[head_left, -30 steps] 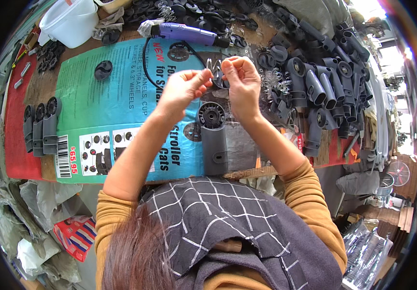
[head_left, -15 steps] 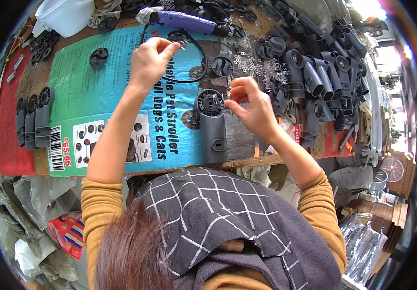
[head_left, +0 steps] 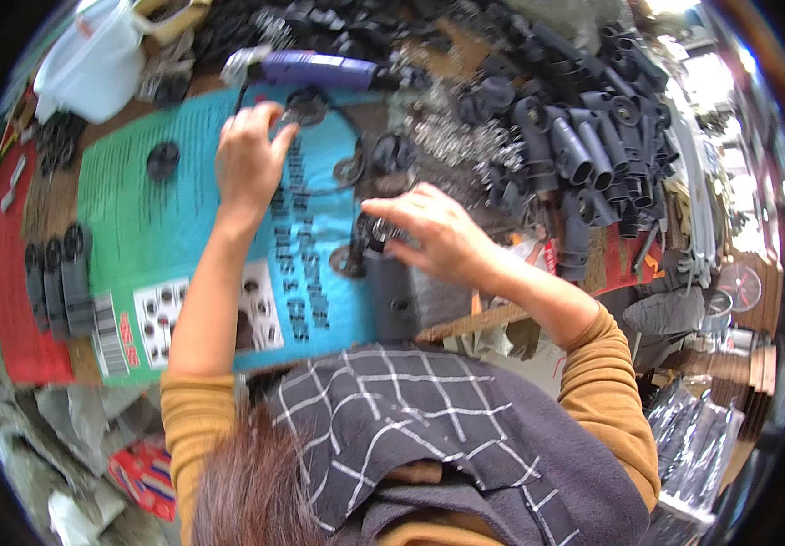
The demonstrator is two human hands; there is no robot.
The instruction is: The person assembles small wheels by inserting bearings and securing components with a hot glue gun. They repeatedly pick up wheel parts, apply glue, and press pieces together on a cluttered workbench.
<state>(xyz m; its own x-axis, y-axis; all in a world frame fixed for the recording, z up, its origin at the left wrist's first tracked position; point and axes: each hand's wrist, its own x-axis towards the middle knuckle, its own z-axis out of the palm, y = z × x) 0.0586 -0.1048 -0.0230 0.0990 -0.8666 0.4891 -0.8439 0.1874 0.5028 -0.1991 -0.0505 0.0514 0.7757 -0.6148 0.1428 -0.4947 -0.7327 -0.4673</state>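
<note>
My left hand (head_left: 251, 168) is over the printed cardboard sheet (head_left: 192, 218), thumb and forefinger closed at the near-left edge of a black round disc (head_left: 308, 105). Blur hides what is between those fingertips. Under my right hand (head_left: 433, 232) a dark grey tubular plastic fitting (head_left: 393, 296) lies with its round, wheel-like end away from me. Forefinger and thumb of that hand bend around the round end, touching or very close to it; any small piece in them cannot be made out. Another black disc (head_left: 392, 153) lies just beyond.
Small metal pieces (head_left: 465, 136) are scattered beyond my right hand. Grey tubular fittings (head_left: 583, 150) are heaped at right; several similar fittings (head_left: 66, 282) are lined up at left. A purple power tool (head_left: 315, 70) and a white bucket (head_left: 92, 68) are at the back.
My right hand has come down and left onto the fitting's round end. My left hand stays by the disc. The whole view has shifted, with some blur.
</note>
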